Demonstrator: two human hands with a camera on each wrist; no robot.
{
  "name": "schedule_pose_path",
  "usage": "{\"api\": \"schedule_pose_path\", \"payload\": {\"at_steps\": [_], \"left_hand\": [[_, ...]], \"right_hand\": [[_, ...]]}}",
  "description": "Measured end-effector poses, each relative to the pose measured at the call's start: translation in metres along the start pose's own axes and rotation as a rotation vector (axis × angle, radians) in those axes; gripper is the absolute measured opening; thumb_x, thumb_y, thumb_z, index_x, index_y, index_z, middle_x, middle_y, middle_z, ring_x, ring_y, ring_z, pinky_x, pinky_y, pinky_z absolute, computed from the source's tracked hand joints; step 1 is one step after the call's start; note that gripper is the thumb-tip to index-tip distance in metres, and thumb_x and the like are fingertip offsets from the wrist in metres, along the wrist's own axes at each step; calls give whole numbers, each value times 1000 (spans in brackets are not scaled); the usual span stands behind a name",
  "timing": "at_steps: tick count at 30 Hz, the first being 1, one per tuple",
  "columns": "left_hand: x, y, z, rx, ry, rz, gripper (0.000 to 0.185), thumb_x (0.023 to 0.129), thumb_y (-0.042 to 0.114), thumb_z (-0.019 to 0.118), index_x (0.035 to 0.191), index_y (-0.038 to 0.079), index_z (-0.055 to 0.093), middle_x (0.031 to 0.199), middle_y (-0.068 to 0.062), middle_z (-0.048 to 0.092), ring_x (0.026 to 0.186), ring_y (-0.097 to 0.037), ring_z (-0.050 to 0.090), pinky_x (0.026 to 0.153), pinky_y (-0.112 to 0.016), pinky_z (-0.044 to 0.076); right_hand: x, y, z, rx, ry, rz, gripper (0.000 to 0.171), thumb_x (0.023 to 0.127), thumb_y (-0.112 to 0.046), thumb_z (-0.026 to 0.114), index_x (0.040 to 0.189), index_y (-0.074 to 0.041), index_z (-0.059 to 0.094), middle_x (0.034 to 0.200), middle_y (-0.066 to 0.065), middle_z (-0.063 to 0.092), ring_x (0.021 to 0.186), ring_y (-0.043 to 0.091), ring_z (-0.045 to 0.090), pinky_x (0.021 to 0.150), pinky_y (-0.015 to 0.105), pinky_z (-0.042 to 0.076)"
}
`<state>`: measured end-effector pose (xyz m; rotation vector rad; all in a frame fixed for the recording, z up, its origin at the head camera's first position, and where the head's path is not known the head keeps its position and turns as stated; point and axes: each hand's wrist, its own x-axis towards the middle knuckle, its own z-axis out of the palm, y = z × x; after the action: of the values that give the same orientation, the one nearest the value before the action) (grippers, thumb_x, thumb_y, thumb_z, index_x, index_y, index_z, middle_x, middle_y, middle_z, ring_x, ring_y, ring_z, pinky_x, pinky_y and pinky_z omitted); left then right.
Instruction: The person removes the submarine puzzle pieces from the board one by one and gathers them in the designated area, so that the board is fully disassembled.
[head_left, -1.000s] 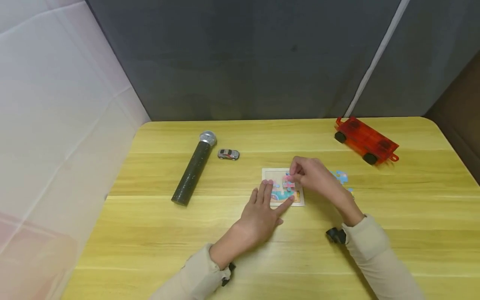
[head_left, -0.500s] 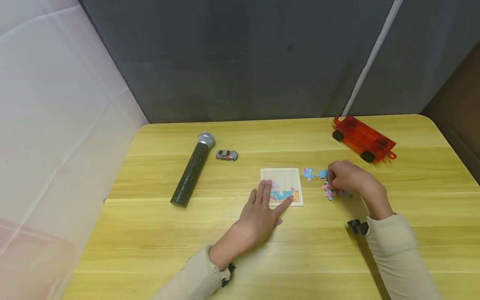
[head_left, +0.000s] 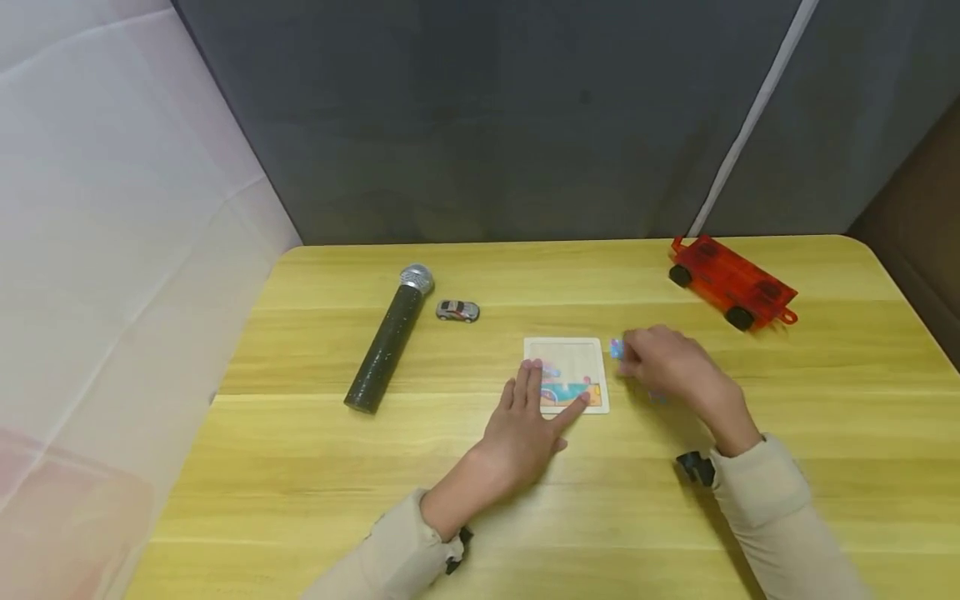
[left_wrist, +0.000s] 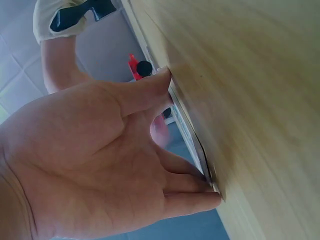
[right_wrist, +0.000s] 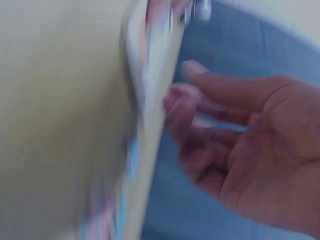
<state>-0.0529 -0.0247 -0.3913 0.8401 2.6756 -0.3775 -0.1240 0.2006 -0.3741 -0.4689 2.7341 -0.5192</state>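
A small square puzzle tray lies on the table, with coloured pieces along its bottom. Across its left and lower edges rests my left hand, fingers and thumb spread; the left wrist view shows the fingertips against the tray's edge. Just right of the tray, my right hand is low over loose jigsaw pieces. A blue puzzle piece shows beside its fingertips, and another piece peeks out beneath. The others are hidden. In the blurred right wrist view, the fingers curl loosely with the thumb apart, and no piece shows between them.
Farther left lies a microphone with a dark handle and silver head. Next to it stands a small silver toy car. A red toy wagon with black wheels is at the back right. A grey partition closes the back.
My right hand has gone from the tray, where it held a pink puzzle piece, right to the loose pieces, then slightly left. The pink piece left the tray. My left hand has stayed put.
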Motion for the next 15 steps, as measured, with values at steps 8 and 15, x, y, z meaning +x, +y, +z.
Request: {"api": "schedule_pose_path", "payload": {"at_steps": [8,15], "left_hand": [[0,2,-1,41,-28,-31,62,117,51,41,173,54,16,173,-38,27,166,-45,26,131,-48,38],[-2,4,0,86,-18,-41,62,117,51,40,173,55,15,172,-36,32,165,-43,32,130,-47,40]], "right_hand": [[32,-54,37,71,35,-179,12,106,-10,74,114,-3,69,106,9,64,84,21,63,75,37,58],[39,-52,40,246,99,-151,12,103,1,72,96,-5,66,87,6,68,74,17,58,71,30,51]]}}
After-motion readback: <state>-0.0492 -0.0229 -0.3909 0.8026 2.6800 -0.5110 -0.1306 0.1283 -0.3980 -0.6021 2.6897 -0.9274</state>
